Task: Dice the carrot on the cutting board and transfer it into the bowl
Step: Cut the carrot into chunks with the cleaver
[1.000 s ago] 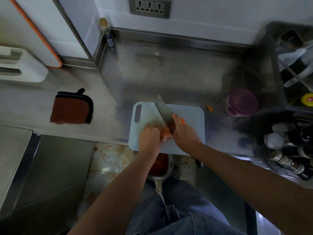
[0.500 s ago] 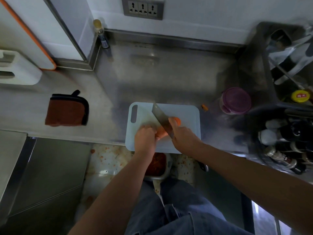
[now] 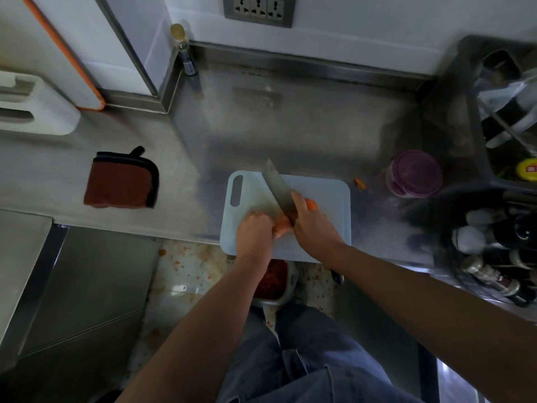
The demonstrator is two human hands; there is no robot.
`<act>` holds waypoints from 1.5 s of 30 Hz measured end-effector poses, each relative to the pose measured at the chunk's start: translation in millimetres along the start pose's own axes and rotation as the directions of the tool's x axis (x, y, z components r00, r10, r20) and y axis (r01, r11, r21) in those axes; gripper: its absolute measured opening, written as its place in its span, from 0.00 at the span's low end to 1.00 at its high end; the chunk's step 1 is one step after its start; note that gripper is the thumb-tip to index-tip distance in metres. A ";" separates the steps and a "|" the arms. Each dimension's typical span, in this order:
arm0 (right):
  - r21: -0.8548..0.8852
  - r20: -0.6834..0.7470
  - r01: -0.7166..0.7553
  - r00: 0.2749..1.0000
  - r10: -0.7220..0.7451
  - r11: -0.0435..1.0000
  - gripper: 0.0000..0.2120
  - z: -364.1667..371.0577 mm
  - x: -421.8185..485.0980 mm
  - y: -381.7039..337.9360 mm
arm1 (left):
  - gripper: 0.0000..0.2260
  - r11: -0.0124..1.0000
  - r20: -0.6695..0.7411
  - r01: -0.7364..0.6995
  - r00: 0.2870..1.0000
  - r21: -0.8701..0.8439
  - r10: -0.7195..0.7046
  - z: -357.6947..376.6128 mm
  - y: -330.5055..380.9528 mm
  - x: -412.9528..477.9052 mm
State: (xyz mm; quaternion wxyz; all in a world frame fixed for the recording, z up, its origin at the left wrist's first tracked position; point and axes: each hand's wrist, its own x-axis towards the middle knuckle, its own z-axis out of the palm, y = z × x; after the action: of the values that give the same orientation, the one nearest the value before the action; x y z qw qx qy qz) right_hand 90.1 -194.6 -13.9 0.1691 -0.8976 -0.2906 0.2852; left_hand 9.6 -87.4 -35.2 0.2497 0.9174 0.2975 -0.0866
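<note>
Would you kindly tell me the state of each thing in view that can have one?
cutting board, flat, near edge past the counter
carrot, lying on the cutting board
knife, blade down on the carrot
left hand, holds the carrot
right hand, grips the knife
bowl, below the counter, holding orange bits
purple-lidded jar, upright, lid on
brown cloth, folded flat

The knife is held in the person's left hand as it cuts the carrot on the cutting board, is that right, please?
Not quite: the head view shows the right hand gripping the knife as it cuts the carrot on the cutting board.
</note>
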 end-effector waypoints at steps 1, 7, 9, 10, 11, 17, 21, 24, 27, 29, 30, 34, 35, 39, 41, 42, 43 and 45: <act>0.012 -0.019 0.015 1.000 -0.015 1.000 0.29 -3.0 -1.2 0.3 | 0.07 1.000 0.011 0.002 1.000 0.002 -0.002 -1.1 0.4 0.2; -0.063 0.024 0.099 0.995 -0.097 0.993 0.25 -11.5 -11.6 3.4 | 0.07 1.000 0.002 0.003 1.000 0.011 -0.003 -1.5 0.9 0.3; -0.070 0.059 0.074 0.996 -0.070 0.995 0.25 -12.2 -14.7 2.7 | 0.08 1.000 -0.007 -0.003 1.000 0.027 0.003 -2.7 2.0 0.0; -0.066 0.071 0.071 0.995 -0.066 0.995 0.25 -12.3 -16.7 3.1 | 0.08 1.000 -0.014 -0.005 1.000 0.030 0.006 -3.3 2.3 -0.5; -0.064 0.083 0.068 0.995 -0.062 0.996 0.25 -12.0 -18.7 4.4 | 0.08 0.999 -0.022 -0.006 1.000 0.031 0.007 -3.7 2.5 -0.8; -0.075 0.113 0.032 0.993 -0.023 0.997 0.29 -4.8 -20.9 6.5 | 0.09 1.000 -0.026 -0.001 1.000 0.018 0.001 -2.3 1.7 -2.1; -0.067 0.106 0.006 0.994 0.001 0.998 0.30 7.6 -11.2 -0.4 | 0.09 1.000 -0.042 -0.011 0.999 0.004 0.011 -2.3 -0.1 -1.6; -0.048 0.093 -0.012 0.996 0.016 0.999 0.29 10.5 -4.2 -0.1 | 0.10 1.000 -0.025 -0.010 1.000 0.002 0.010 -2.0 -0.6 -0.7; -0.021 0.046 -0.008 0.999 0.009 1.000 0.29 7.6 0.3 -1.8 | 0.10 1.000 -0.014 0.000 1.000 0.001 0.001 -0.6 -1.6 -1.1; 0.015 0.000 0.001 1.000 -0.001 1.000 0.29 1.8 -1.8 -3.2 | 0.09 1.000 -0.020 -0.006 1.000 0.012 0.006 -0.5 -1.9 -1.6; 0.029 -0.021 0.014 1.000 -0.013 0.999 0.28 -1.7 -3.8 -2.9 | 0.09 1.000 -0.012 -0.004 1.000 0.003 0.004 -1.1 -1.6 -1.5; 0.010 -0.009 0.070 0.998 -0.070 0.998 0.26 -11.1 -11.9 1.9 | 0.08 1.000 0.007 -0.019 1.000 0.013 0.019 -2.5 -0.4 -0.8; 0.000 0.015 0.067 0.998 -0.067 0.998 0.25 -11.1 -13.9 3.0 | 0.08 1.000 -0.004 -0.027 1.000 0.010 0.027 -2.8 0.1 -1.4; -0.029 0.071 0.049 0.996 -0.046 0.998 0.24 -7.9 -21.1 3.8 | 0.08 0.999 -0.030 -0.045 0.999 0.028 0.045 -3.5 1.5 -3.5; -0.021 0.083 0.035 0.996 -0.034 0.999 0.26 -8.4 -22.5 3.7 | 0.09 0.998 -0.042 -0.049 0.998 0.046 0.051 -5.0 2.0 -3.6; -0.022 0.099 0.026 0.995 -0.024 0.999 0.28 -8.4 -23.5 3.4 | 0.09 0.998 -0.044 -0.048 0.998 0.046 0.050 -5.2 1.7 -3.2; -0.030 0.113 0.021 0.993 -0.017 0.999 0.29 -7.5 -24.1 3.1 | 0.09 0.998 -0.042 -0.045 0.998 0.040 0.047 -5.7 1.9 -2.7; -0.055 0.131 0.024 0.991 -0.017 0.998 0.30 -5.0 -24.2 1.3 | 0.10 0.999 -0.027 -0.029 0.999 0.017 0.029 -8.3 3.4 -3.2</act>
State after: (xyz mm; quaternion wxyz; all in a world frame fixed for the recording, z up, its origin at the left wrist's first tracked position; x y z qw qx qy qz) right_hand 77.5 -211.2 -0.7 0.1272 -0.8785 -0.3181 0.3331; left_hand 9.1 -87.2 -25.6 0.2394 0.9247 0.2869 -0.0728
